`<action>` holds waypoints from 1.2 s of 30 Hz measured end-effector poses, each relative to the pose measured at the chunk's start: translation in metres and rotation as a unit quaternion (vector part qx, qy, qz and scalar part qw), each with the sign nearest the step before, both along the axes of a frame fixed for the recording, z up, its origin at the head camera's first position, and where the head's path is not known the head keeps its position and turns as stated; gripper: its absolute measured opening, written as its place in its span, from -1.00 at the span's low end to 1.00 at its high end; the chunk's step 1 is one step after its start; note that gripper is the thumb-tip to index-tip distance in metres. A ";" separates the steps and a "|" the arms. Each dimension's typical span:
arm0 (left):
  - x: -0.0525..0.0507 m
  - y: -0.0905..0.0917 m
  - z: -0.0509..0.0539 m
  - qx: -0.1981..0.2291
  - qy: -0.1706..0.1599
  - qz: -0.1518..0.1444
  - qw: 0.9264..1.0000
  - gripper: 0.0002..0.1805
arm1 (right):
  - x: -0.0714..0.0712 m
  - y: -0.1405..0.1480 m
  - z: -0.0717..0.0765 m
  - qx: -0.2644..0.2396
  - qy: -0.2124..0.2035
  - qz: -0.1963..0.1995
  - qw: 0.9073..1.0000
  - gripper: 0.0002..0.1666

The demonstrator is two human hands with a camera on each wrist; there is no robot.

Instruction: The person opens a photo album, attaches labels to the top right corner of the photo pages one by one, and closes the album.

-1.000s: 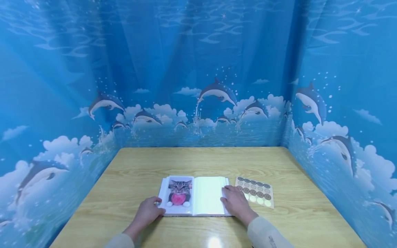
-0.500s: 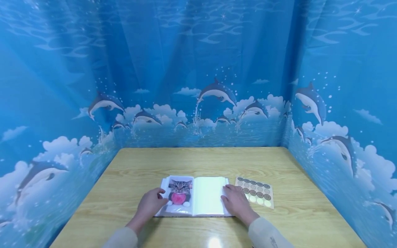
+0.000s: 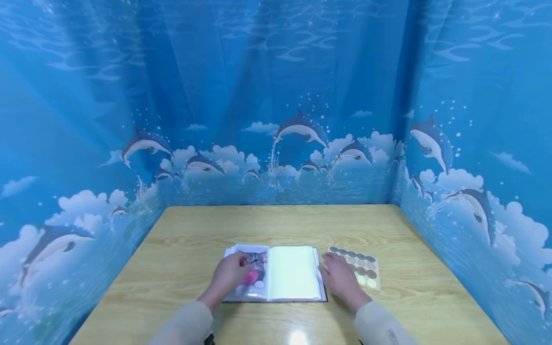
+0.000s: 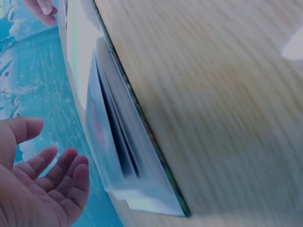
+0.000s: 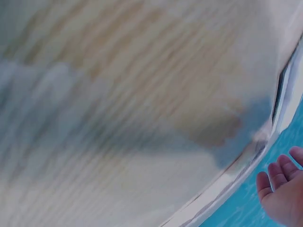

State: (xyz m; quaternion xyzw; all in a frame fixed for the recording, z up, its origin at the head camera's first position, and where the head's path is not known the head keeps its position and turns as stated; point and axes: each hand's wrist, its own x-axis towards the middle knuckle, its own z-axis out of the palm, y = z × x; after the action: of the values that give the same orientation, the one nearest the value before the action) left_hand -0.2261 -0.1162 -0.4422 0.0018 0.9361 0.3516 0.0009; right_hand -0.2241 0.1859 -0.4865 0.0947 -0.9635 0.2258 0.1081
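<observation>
A photo album (image 3: 295, 275) lies open on the table, with a cat picture (image 3: 258, 275) in its left page and a blank white right page. My left hand (image 3: 228, 275) hovers over the left page and hides part of the cat picture. In the left wrist view this hand (image 4: 47, 184) has relaxed, slightly bent fingers, holds nothing and stands apart from the album's pages (image 4: 128, 127). Beside the album's right edge is my right hand (image 3: 342, 278), overlapping the left part of a sheet of round stickers (image 3: 373, 263). The right wrist view shows its fingers (image 5: 278, 175) loosely bent around nothing.
The wood-grain table (image 3: 276, 225) extends behind and in front of the album. A blue curtain (image 3: 276, 96) printed with dolphins encloses its back and both sides. Light glares off the table (image 3: 297, 338) near the front.
My left hand has left the album's left edge and moved right, over the cat picture. The right hand has let go of the right edge and shifted right, toward the stickers.
</observation>
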 end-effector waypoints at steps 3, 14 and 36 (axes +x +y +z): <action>-0.003 0.009 0.001 -0.003 0.021 -0.014 1.000 -0.64 | -0.001 0.011 0.003 -0.011 -0.002 -0.017 1.000 -0.48; -0.008 0.047 -0.002 -0.011 0.074 -0.075 0.994 -0.60 | 0.002 0.054 0.011 -0.020 -0.025 -0.077 0.997 -0.46; -0.018 0.135 -0.020 -0.059 0.094 -0.126 0.986 -0.64 | 0.013 0.112 0.004 -0.021 -0.134 -0.209 0.968 -0.27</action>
State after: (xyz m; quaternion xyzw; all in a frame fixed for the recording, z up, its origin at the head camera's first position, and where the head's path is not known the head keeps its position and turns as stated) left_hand -0.2442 0.0189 -0.4623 0.1531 0.9435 0.2907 -0.0431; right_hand -0.2110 0.2979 -0.4822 -0.1427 -0.9626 0.2289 0.0245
